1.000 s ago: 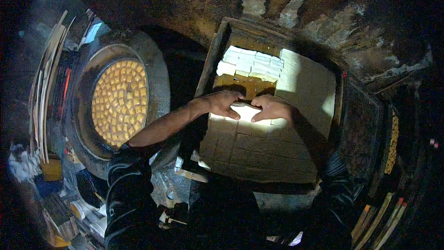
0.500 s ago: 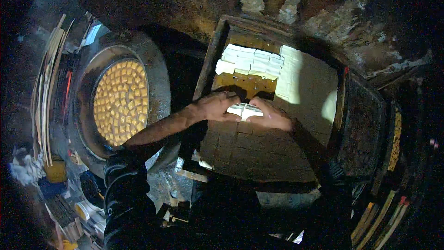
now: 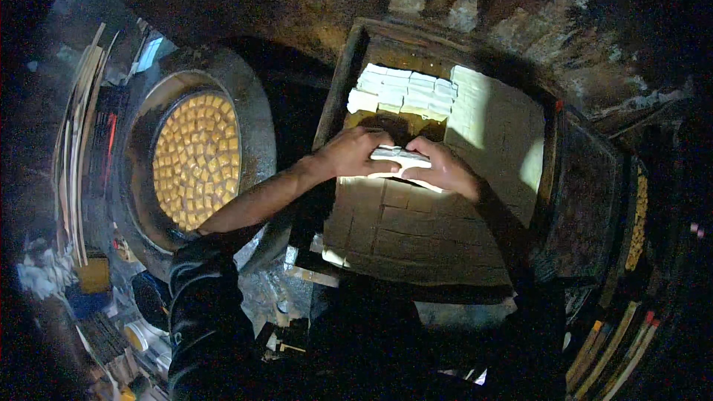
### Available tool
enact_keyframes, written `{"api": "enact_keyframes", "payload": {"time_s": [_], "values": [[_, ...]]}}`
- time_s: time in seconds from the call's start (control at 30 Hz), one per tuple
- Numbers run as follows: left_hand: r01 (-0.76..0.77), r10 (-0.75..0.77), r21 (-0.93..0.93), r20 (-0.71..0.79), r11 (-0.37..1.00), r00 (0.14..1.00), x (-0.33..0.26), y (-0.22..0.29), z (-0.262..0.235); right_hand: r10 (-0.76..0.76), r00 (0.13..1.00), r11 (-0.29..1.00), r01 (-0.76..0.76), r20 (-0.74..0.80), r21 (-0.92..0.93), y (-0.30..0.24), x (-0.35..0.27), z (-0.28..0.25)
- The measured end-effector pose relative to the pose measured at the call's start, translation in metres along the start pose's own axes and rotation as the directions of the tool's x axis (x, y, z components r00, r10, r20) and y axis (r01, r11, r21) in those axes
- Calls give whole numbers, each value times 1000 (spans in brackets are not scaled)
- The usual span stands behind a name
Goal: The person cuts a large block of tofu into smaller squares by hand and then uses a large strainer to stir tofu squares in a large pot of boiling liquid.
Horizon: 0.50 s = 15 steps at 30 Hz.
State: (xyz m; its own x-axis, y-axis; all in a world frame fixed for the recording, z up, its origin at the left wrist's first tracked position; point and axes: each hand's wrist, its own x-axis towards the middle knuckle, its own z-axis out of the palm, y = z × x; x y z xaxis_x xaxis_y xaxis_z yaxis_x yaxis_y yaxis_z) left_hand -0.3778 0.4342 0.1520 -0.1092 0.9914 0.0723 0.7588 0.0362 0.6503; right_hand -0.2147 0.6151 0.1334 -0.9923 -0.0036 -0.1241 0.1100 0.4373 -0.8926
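Note:
Pale tofu blocks (image 3: 402, 161) are pinched between my two hands, above a large wooden tray (image 3: 340, 67). My left hand (image 3: 358, 154) grips their left end, thumb toward me and fingers over the far side. On the right end, my right hand (image 3: 444, 166) is closed the same way. Beyond my hands a stack of white tofu blocks (image 3: 405, 91) sits brightly lit on the tray's brown bottom. Rows of cut tofu (image 3: 438, 241) cover the near part and right side, mostly in shadow. The undersides of the held blocks are partly hidden by my fingers.
Left of the tray stands a wide round pan (image 3: 141, 178) filled with golden square pieces (image 3: 197, 163). Long thin sticks (image 3: 82, 141) lean at the far left. More sticks (image 3: 613, 349) lie at the lower right. A stained wall (image 3: 520, 30) rises behind the tray.
Both hands have risen slightly in the picture, with the right shifted a little to the right. The held blocks have tilted, their right end now lower and more of their side showing.

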Motion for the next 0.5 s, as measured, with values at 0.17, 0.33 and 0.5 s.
{"api": "enact_keyframes", "payload": {"time_s": [0.17,0.33,0.5], "values": [[22,-33,49,240,999,970,-26,17,6,215,959,955,-246,184,168,-39,-29,26],[99,-94,2,340,995,936,-35,22,17,67,998,998,-67,12,-20,7,-39,55],[22,-38,264,57,964,998,-43,-8,44,-219,974,818,146,-66,-556,-16,-32,38]]}}
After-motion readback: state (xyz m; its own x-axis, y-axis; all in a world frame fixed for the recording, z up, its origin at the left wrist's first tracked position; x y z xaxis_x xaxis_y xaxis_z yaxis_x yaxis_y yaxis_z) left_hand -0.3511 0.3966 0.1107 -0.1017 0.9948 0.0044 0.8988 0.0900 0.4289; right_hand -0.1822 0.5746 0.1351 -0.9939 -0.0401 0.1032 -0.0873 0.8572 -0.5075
